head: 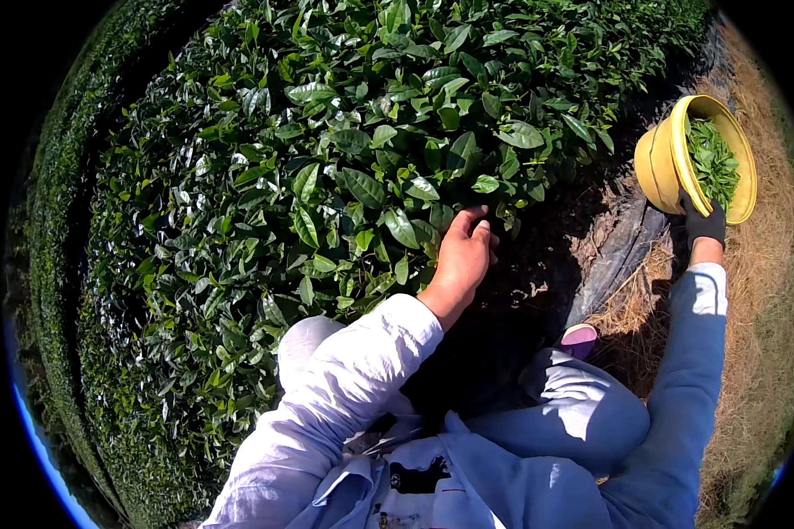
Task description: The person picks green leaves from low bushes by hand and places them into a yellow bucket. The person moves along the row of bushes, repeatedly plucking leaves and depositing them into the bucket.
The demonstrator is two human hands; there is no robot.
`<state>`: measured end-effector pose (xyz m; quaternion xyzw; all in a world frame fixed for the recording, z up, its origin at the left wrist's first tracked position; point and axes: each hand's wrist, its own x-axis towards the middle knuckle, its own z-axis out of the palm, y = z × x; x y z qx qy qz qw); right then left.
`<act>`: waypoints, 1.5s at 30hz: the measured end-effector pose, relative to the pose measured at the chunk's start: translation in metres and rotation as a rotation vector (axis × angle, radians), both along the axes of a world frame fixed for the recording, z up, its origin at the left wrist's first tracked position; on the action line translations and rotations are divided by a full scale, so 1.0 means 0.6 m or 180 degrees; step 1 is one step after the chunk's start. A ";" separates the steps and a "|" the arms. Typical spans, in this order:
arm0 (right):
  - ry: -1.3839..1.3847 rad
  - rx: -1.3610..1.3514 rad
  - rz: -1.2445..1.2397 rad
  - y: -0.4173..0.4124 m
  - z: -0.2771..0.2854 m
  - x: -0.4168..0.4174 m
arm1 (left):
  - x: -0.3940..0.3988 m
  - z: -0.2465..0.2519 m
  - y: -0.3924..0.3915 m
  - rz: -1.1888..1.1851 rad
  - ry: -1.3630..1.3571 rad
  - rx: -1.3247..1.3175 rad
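My left hand point(462, 250) is bare and reaches to the lower edge of a leafy tea bush point(364, 188). Its fingers are bent among the outer leaves, with the tips partly hidden, so whether they pinch anything cannot be told. On the far right, my right hand point(703, 221), in a black glove, grips the rim of a yellow bucket point(655, 162). The bucket is tilted, its mouth facing right, and picked green leaves point(711, 159) lie inside it.
Dark ground sheeting point(618, 254) runs beside the bush, with dry straw point(754, 297) along the right. Below the sheeting a pink shoe point(578, 340) shows by my bent knee point(609, 410). Another hedge row point(46, 264) curves along the far left.
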<state>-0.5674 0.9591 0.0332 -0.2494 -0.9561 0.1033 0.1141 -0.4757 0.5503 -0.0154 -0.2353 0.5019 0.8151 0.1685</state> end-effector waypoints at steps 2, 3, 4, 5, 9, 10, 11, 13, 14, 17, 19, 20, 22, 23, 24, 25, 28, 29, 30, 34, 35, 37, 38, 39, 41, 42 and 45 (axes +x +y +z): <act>-0.0138 -0.0065 0.0094 0.006 0.008 -0.059 | -0.007 0.004 -0.003 0.0217 -0.0244 0.0007; -0.0126 -0.0059 0.0139 0.034 -0.007 -0.094 | -0.009 0.005 0.004 0.0288 -0.0309 0.0006; -0.0124 -0.0187 0.0242 0.069 -0.028 -0.124 | -0.007 0.002 0.009 0.0167 -0.0343 -0.0134; -0.0091 -0.0342 0.0352 0.109 -0.050 -0.159 | -0.006 -0.004 0.013 0.0041 -0.0361 -0.0272; 0.0117 -0.1863 0.0780 0.298 -0.173 -0.283 | 0.009 -0.027 0.018 0.0166 -0.0614 -0.0041; 0.0173 -0.2522 0.0848 0.340 -0.212 -0.308 | 0.012 -0.026 0.018 0.0244 -0.0657 -0.0018; 0.0319 -0.3162 0.0725 0.364 -0.239 -0.317 | 0.014 -0.021 0.020 0.0337 -0.0635 0.0124; 0.0460 -0.4123 0.0102 0.381 -0.248 -0.334 | 0.005 -0.007 0.042 0.0598 -0.0703 0.0265; 0.0464 -0.4452 -0.0408 0.367 -0.241 -0.341 | 0.002 -0.001 0.055 0.0745 -0.0780 0.0257; -0.0832 -0.2912 -0.1035 0.248 -0.133 -0.365 | 0.030 0.010 0.085 0.0995 -0.0622 -0.0175; -0.0458 -0.0574 -0.0811 0.251 -0.097 -0.388 | 0.018 -0.008 0.129 0.0972 -0.0424 -0.0543; -0.0245 0.0565 -0.0667 0.243 -0.088 -0.400 | 0.015 -0.005 0.148 0.1247 -0.0572 -0.0875; -0.0475 0.1479 0.0385 0.230 -0.095 -0.424 | 0.007 -0.004 0.163 0.1489 -0.0428 -0.2029; -0.0675 0.1692 0.0892 0.235 -0.103 -0.446 | 0.002 -0.003 0.167 0.1593 -0.0367 -0.2612; -0.0728 0.1539 0.1080 0.237 -0.112 -0.455 | -0.005 -0.002 0.168 0.1561 -0.0335 -0.3458; -0.0790 0.1373 0.1258 0.240 -0.125 -0.467 | -0.021 0.020 0.171 0.1431 -0.0394 -0.3922; -0.0657 0.1086 0.1245 0.291 -0.183 -0.496 | -0.046 0.025 0.169 0.1214 -0.0662 -0.4493; -0.0616 0.0991 0.1251 0.297 -0.190 -0.507 | -0.052 0.019 0.169 0.1022 -0.0632 -0.4540; -0.0836 0.0855 0.1190 0.309 -0.197 -0.513 | -0.052 0.021 0.167 0.0824 -0.0613 -0.4615; -0.1093 0.0813 0.1291 0.293 -0.188 -0.510 | -0.047 0.003 0.162 0.0927 -0.0642 -0.4552; -0.1088 0.0838 0.1337 0.280 -0.176 -0.504 | -0.047 0.005 0.165 0.0892 -0.0595 -0.4749; -0.1113 0.0805 0.1268 0.247 -0.147 -0.484 | -0.051 0.010 0.170 0.0837 -0.0496 -0.5068; -0.1165 0.0757 0.1174 0.226 -0.132 -0.466 | -0.048 0.014 0.169 0.0817 -0.0471 -0.5199; -0.1201 0.0736 0.1055 0.222 -0.118 -0.460 | -0.049 0.013 0.170 0.0758 -0.0428 -0.5228; -0.1287 0.0699 0.1055 0.225 -0.118 -0.467 | -0.048 0.013 0.165 0.0649 -0.0336 -0.5273; -0.1337 0.0679 0.1045 0.223 -0.117 -0.465 | -0.046 0.015 0.164 0.0583 -0.0278 -0.5278; -0.1285 0.0688 0.1153 0.222 -0.116 -0.461 | -0.029 0.028 0.158 0.0858 0.0360 -0.4927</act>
